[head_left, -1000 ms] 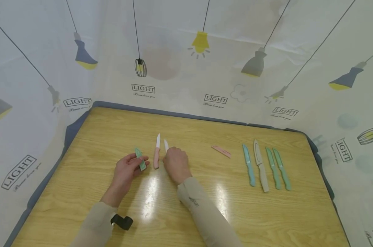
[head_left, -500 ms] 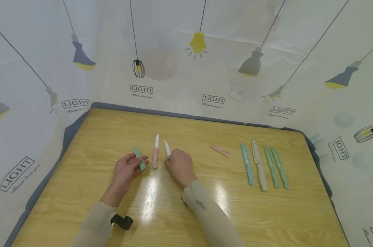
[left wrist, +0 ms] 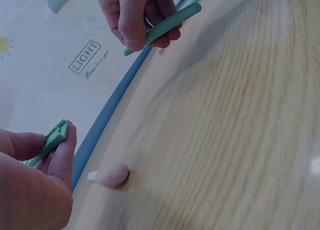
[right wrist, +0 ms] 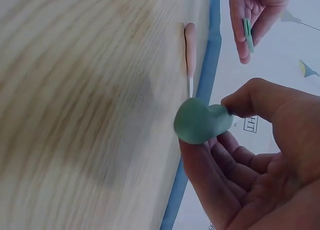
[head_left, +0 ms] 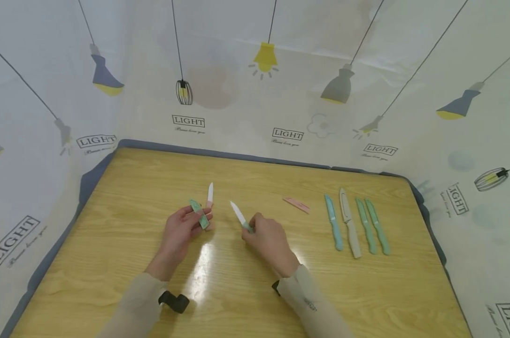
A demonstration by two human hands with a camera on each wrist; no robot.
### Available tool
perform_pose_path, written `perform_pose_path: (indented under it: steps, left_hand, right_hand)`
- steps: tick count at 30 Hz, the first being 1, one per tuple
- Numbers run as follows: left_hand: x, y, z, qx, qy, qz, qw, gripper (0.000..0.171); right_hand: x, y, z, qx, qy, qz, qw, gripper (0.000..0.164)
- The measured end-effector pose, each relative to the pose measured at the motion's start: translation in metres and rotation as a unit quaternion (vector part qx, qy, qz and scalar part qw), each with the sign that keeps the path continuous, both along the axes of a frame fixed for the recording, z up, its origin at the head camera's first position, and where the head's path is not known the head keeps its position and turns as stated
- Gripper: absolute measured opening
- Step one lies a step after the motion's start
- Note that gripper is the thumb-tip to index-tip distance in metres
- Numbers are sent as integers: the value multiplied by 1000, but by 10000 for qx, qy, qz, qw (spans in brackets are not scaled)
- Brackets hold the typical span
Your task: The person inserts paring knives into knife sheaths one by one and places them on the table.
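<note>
Since the earlier frame, the right grip (head_left: 269, 240) has drawn nearer and rightward with a slim green-handled knife (head_left: 240, 216), its white blade bare; the left grip (head_left: 181, 232) has shifted right too, now partly hiding a pink-handled, white-bladed knife (head_left: 210, 193).

Nearest are the person's pale sleeves (head_left: 132, 300), reaching in over the wood-grained tabletop (head_left: 238, 286). The right grip is narrow, pinching the green handle above the tabletop, the tip aimed far and left, probably to keep fingers off the edge. The left grip pinches a flat green plastic-looking sheath (left wrist: 56, 138), its hollow end turned near and right, perhaps so the fingers leave that opening uncovered. The pink-handled knife lies flat, apart from those fingers in the left wrist view.

Over on the right, a blue sheathed knife (head_left: 333, 222), a long beige one (head_left: 350, 224) and two green ones (head_left: 366, 225) lie side by side, handles near, as if kept in order. A flat pink sheath (head_left: 296, 204) lies slantwise left of them. Farthest hangs a white lamp-printed cloth (head_left: 234, 122).
</note>
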State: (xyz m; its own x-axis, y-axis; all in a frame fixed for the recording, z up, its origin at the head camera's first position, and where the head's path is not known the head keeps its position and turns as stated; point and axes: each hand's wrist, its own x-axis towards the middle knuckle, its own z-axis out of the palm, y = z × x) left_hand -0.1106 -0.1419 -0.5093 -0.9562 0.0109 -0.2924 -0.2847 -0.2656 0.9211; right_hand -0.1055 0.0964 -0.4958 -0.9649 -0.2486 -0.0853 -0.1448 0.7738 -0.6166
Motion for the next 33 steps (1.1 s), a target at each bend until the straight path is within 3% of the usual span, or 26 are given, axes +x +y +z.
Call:
perform_pose_path:
  steps: [9,14,20,33]
  left_hand:
    - [-4,28,3,239,25,-109,9997,42]
    - [-5,43,3,427,9,-89,9990,42]
    - [-7,56,5,608,27,-42,9981,43]
    - [-9,76,11,872,35,-15,9962,40]
  right_hand:
    - [22,27,1,-179,650,133,9976,19]
    - [33,41,0,-798,314,-108,9963,14]
    - [43,53,0,-1633,-324,-141,9859,12]
    - [49,55,0,-1794,-486,-155,9825,18]
